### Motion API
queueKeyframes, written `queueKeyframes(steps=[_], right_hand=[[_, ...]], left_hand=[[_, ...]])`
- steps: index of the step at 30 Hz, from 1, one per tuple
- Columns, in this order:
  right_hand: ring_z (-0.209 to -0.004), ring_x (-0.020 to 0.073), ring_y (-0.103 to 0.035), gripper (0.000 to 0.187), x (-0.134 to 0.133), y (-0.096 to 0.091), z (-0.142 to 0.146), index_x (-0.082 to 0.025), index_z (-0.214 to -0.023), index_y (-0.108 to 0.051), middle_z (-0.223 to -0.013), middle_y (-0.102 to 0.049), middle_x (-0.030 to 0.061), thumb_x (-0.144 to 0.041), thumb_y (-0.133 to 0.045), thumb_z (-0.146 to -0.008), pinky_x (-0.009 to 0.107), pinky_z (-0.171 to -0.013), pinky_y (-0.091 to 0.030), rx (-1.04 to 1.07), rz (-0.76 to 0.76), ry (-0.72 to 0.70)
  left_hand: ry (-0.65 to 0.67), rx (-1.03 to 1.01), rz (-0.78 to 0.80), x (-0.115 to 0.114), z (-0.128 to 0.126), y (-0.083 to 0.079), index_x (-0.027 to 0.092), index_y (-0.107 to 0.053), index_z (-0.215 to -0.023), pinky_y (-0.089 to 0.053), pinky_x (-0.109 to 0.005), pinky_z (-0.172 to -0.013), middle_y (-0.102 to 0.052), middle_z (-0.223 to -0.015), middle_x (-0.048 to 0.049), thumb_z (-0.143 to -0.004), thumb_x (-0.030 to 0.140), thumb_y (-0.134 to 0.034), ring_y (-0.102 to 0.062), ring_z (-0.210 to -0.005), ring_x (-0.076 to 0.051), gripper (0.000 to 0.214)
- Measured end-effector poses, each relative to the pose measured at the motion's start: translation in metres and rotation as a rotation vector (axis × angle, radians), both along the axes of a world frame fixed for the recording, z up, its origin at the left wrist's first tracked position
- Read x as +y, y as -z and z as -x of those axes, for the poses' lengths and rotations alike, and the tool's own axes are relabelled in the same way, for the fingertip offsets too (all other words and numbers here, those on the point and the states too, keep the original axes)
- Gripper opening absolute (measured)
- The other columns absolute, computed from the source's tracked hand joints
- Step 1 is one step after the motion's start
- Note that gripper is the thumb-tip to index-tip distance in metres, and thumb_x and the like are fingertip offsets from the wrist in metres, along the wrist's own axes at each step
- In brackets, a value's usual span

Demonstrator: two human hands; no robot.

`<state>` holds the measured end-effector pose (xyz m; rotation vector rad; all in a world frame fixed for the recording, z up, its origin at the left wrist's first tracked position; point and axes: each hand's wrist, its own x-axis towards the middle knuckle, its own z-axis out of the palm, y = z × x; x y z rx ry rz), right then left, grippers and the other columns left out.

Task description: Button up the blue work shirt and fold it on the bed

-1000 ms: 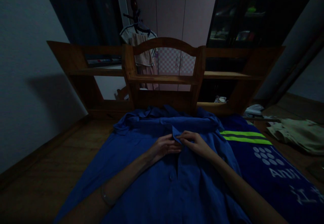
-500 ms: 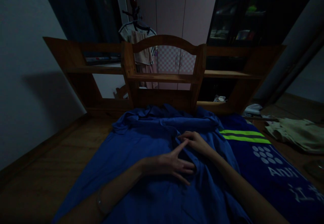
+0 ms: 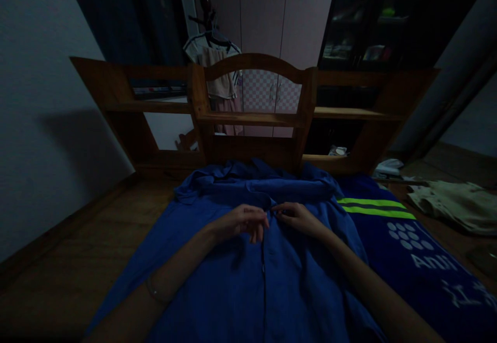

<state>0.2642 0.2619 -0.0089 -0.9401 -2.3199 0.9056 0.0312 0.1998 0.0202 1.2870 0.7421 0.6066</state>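
A blue button-up shirt [image 3: 233, 291] lies spread front-up on a wooden surface, collar toward the headboard. My left hand [image 3: 243, 220] hovers over the upper placket near the collar, fingers curled and pinched at the cloth edge. My right hand [image 3: 295, 215] rests just to the right of it, fingers closed in a pinch on the other edge of the shirt front. The two hands almost meet at the shirt's top opening. A thin bracelet sits on my left wrist.
A wooden headboard with shelves [image 3: 252, 120] stands right behind the shirt. A dark blue cloth with yellow-green stripes and white lettering [image 3: 407, 239] lies to the right. A pale garment [image 3: 454, 206] lies at far right. A white wall runs along the left.
My left hand, which lay flat and spread on the shirt front half a second ago, has lifted back up to the collar area and closed beside my right hand. The placket now lies straighter.
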Motion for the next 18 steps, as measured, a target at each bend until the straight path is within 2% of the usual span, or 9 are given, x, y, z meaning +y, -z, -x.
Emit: queueKeyframes(steps=[1, 2, 3, 4, 7, 10, 14, 18], right_hand=[[-0.072, 0.0132, -0.057, 0.032, -0.001, -0.001, 0.000, -0.020, -0.114, -0.063, -0.093, -0.065, 0.0035, -0.024, -0.051, -0.084, 0.022, -0.063, -0.044, -0.004, -0.008, -0.007], [-0.072, 0.0132, -0.057, 0.032, -0.002, -0.003, 0.000, -0.020, -0.114, -0.063, -0.092, -0.065, 0.0035, -0.024, -0.051, -0.085, 0.022, -0.064, -0.043, -0.006, -0.015, -0.017], [-0.072, 0.0132, -0.057, 0.031, -0.003, -0.004, 0.000, -0.020, -0.113, -0.063, -0.091, -0.064, 0.0035, -0.024, -0.052, -0.085, 0.022, -0.064, -0.043, -0.005, -0.024, -0.030], [-0.073, 0.0132, -0.057, 0.030, -0.005, -0.005, 0.001, -0.020, -0.112, -0.064, -0.091, -0.064, 0.0035, -0.024, -0.052, -0.085, 0.022, -0.064, -0.043, -0.003, -0.034, -0.044], [-0.074, 0.0129, -0.057, 0.026, -0.009, -0.007, 0.003, -0.020, -0.108, -0.066, -0.091, -0.063, 0.0035, -0.024, -0.054, -0.084, 0.021, -0.064, -0.043, -0.001, -0.060, -0.087], [-0.076, 0.0131, -0.059, 0.023, -0.013, -0.008, 0.007, -0.020, -0.104, -0.067, -0.091, -0.063, 0.0034, -0.023, -0.054, -0.085, 0.022, -0.066, -0.043, 0.005, -0.082, -0.116], [-0.082, 0.0142, -0.060, 0.020, -0.019, -0.008, 0.015, -0.021, -0.099, -0.069, -0.093, -0.065, 0.0036, -0.023, -0.055, -0.085, 0.023, -0.072, -0.044, 0.021, -0.104, -0.148], [-0.083, 0.0152, -0.062, 0.019, -0.024, -0.006, 0.021, -0.021, -0.095, -0.070, -0.094, -0.067, 0.0028, -0.023, -0.054, -0.086, 0.024, -0.075, -0.045, 0.025, -0.108, -0.122]], left_hand=[[-0.203, 0.067, -0.106, 0.009, 0.005, 0.008, 0.011, -0.064, -0.089, -0.044, -0.022, -0.048, -0.065, -0.067, -0.0073, -0.078, 0.046, -0.055, -0.057, -0.050, -0.013, 0.038], [-0.343, 0.162, -0.198, 0.018, 0.009, 0.017, 0.012, -0.063, -0.090, -0.042, -0.020, -0.046, -0.064, -0.066, -0.0055, -0.076, 0.045, -0.057, -0.055, -0.048, -0.011, 0.037], [-0.421, 0.259, -0.281, 0.024, 0.012, 0.026, 0.012, -0.063, -0.091, -0.041, -0.020, -0.046, -0.063, -0.067, -0.0045, -0.075, 0.044, -0.059, -0.054, -0.049, -0.011, 0.036], [-0.445, 0.351, -0.355, 0.029, 0.014, 0.033, 0.013, -0.063, -0.090, -0.042, -0.020, -0.048, -0.064, -0.068, -0.0044, -0.073, 0.042, -0.060, -0.055, -0.053, -0.011, 0.034], [-0.389, 0.531, -0.542, 0.031, 0.015, 0.045, 0.014, -0.066, -0.086, -0.043, -0.022, -0.057, -0.065, -0.076, -0.0037, -0.068, 0.035, -0.064, -0.057, -0.065, -0.013, 0.028], [-0.338, 0.594, -0.651, 0.026, 0.011, 0.046, 0.017, -0.067, -0.086, -0.040, -0.021, -0.059, -0.065, -0.080, -0.0017, -0.066, 0.032, -0.064, -0.056, -0.069, -0.013, 0.024], [-0.343, 0.599, -0.686, 0.024, 0.007, 0.048, 0.017, -0.067, -0.085, -0.038, -0.021, -0.058, -0.066, -0.082, -0.0013, -0.068, 0.026, -0.060, -0.056, -0.068, -0.013, 0.021], [-0.357, 0.595, -0.671, 0.027, 0.006, 0.054, 0.016, -0.067, -0.085, -0.037, -0.022, -0.056, -0.066, -0.078, -0.0013, -0.067, 0.020, -0.056, -0.057, -0.065, -0.013, 0.022]])
